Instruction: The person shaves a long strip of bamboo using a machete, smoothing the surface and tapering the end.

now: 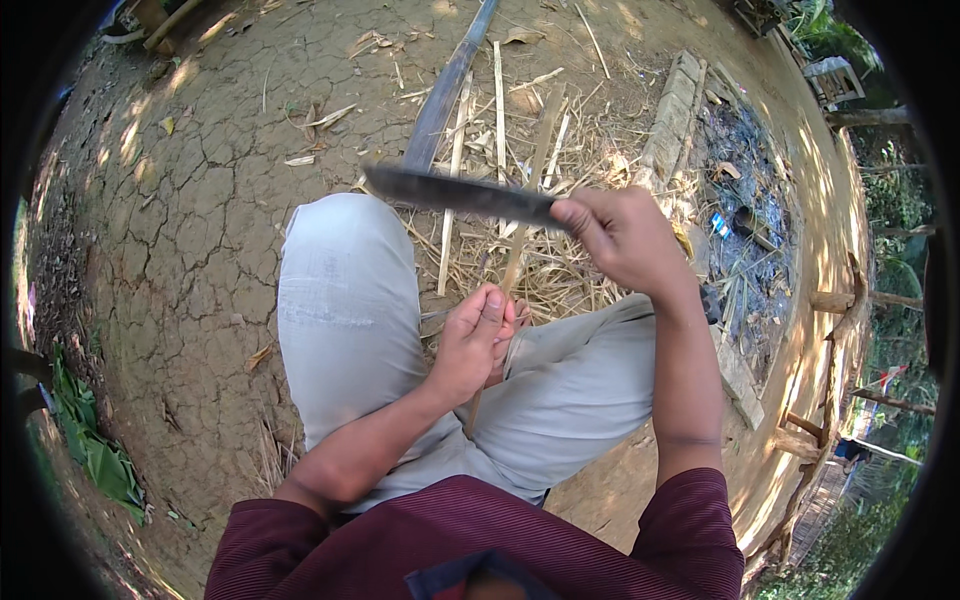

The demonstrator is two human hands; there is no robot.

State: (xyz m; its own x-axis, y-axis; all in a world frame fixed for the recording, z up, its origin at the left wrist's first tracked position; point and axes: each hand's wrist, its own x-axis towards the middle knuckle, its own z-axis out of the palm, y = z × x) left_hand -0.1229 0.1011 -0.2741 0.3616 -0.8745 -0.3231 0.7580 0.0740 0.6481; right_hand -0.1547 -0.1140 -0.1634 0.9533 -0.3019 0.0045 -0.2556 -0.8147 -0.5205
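Observation:
My right hand (630,240) grips the handle end of a machete (460,195), whose dark, slightly blurred blade reaches leftward above my left knee. Between my legs, my left hand (475,335) is closed around a thin bamboo strip (530,190). The strip stands slanted, its upper end beyond the blade and its lower end below my fist. The blade crosses the strip in the picture; whether they touch I cannot tell. The machete's handle is mostly hidden by my fingers.
Pale shavings (590,260) and cut strips (499,120) litter the cracked earth ahead. A dark plank (445,105) lies beyond my left knee. To the right, wooden beams (672,125) edge an ash patch (745,200). Green leaves (95,440) lie at the far left.

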